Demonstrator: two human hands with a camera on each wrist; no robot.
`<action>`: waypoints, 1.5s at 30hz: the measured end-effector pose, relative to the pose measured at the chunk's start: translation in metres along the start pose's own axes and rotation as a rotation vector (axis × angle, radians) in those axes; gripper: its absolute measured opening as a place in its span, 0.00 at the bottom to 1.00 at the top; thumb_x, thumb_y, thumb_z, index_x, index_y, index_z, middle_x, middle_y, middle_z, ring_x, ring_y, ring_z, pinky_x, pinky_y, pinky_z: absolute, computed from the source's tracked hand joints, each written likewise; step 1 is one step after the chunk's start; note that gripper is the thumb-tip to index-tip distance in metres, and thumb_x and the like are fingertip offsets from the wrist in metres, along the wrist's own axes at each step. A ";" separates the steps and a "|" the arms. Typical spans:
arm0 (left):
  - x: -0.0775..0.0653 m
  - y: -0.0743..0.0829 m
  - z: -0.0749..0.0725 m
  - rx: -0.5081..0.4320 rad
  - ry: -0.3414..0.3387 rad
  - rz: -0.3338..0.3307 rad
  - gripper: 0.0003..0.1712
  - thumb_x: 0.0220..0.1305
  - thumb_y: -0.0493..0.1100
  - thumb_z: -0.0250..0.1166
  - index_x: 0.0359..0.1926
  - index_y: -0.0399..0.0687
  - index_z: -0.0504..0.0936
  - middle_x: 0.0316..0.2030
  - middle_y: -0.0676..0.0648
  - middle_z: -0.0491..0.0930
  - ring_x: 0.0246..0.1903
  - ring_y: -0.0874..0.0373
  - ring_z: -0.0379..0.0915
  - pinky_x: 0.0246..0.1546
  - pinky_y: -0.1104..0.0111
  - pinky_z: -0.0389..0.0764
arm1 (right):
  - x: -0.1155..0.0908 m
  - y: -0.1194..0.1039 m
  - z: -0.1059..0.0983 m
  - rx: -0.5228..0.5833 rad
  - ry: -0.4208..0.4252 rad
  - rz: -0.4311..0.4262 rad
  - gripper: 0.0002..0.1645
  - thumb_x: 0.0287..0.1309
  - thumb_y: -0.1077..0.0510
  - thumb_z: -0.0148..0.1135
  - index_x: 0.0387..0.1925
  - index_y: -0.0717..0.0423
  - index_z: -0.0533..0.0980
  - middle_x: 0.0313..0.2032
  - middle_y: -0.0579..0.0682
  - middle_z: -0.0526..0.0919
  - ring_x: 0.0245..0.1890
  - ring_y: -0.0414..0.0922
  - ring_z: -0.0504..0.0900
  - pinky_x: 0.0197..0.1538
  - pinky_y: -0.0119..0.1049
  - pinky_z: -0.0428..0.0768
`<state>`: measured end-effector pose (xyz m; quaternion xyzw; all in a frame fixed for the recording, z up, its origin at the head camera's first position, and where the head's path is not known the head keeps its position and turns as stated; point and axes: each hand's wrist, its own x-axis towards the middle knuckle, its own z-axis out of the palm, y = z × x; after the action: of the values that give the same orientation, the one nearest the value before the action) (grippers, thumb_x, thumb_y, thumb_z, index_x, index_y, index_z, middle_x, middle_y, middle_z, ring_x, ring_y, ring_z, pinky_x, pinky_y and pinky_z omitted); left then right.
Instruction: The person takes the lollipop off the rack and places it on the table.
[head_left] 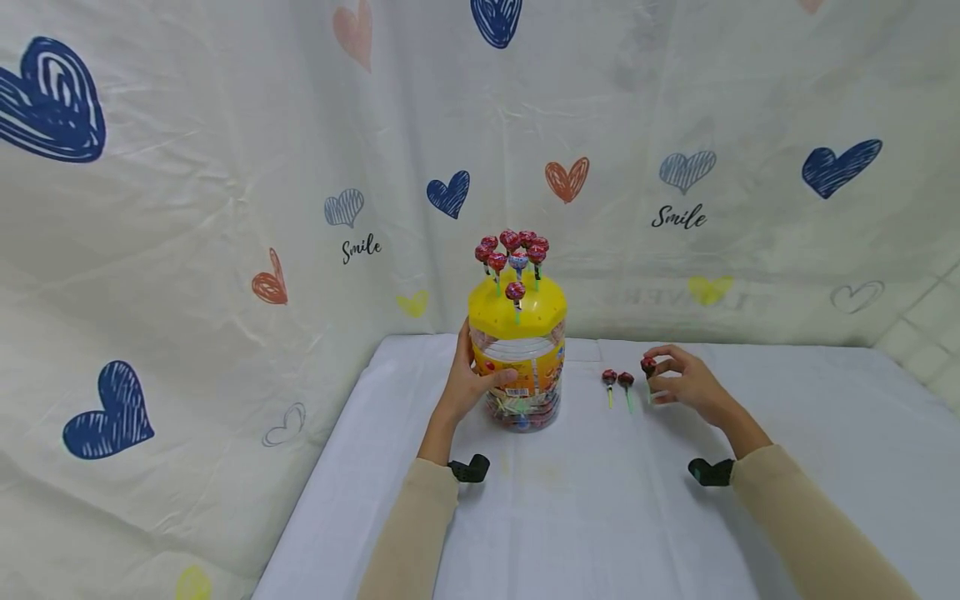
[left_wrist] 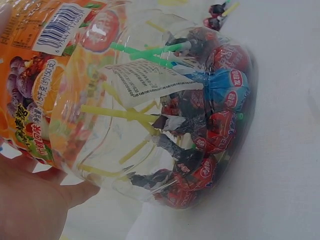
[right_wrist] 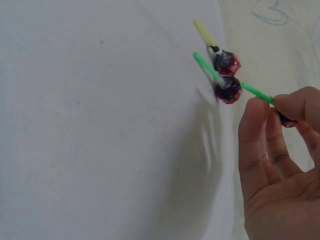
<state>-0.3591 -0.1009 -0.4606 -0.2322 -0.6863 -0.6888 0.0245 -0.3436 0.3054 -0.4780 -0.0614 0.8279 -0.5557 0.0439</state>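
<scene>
Your left hand (head_left: 468,379) grips a plastic jar (head_left: 545,367) of lollipops (left_wrist: 220,130); your right hand (head_left: 690,383) pinches another lollipop (head_left: 648,365); only the head view shows the lid (head_left: 542,313).

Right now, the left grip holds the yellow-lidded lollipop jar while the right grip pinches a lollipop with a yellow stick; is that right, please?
Not quite: the stick is green, not yellow, as the right wrist view shows. The left grip does hold the yellow-lidded lollipop jar, and the right grip does pinch the lollipop.
</scene>
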 end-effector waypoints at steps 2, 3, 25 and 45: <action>0.000 -0.001 0.000 0.003 0.003 0.001 0.59 0.60 0.50 0.76 0.77 0.87 0.45 0.72 0.57 0.65 0.71 0.52 0.63 0.72 0.44 0.69 | 0.001 0.005 0.000 -0.025 -0.011 0.022 0.31 0.64 0.67 0.62 0.66 0.60 0.65 0.48 0.62 0.76 0.38 0.43 0.82 0.42 0.40 0.90; 0.000 -0.001 0.000 0.003 0.003 0.000 0.58 0.60 0.50 0.76 0.77 0.88 0.45 0.71 0.57 0.65 0.71 0.52 0.64 0.72 0.44 0.69 | 0.001 0.006 0.000 -0.039 -0.018 0.028 0.31 0.64 0.67 0.62 0.67 0.61 0.65 0.48 0.62 0.76 0.37 0.44 0.82 0.42 0.39 0.89; 0.000 -0.001 0.001 -0.015 -0.015 0.022 0.59 0.60 0.51 0.76 0.77 0.86 0.44 0.71 0.57 0.66 0.69 0.52 0.65 0.71 0.48 0.72 | 0.011 0.018 0.002 -0.306 -0.040 0.100 0.30 0.66 0.62 0.64 0.67 0.64 0.68 0.50 0.66 0.78 0.40 0.49 0.80 0.33 0.38 0.83; 0.001 -0.001 0.000 -0.013 -0.006 0.013 0.58 0.61 0.50 0.76 0.77 0.86 0.45 0.70 0.57 0.66 0.70 0.52 0.64 0.71 0.47 0.71 | 0.002 -0.036 0.002 -0.329 0.076 -0.034 0.32 0.71 0.50 0.63 0.69 0.59 0.68 0.58 0.68 0.75 0.48 0.55 0.81 0.40 0.37 0.85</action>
<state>-0.3603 -0.1009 -0.4607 -0.2387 -0.6803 -0.6925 0.0253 -0.3429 0.2902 -0.4455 -0.0609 0.9077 -0.4152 -0.0075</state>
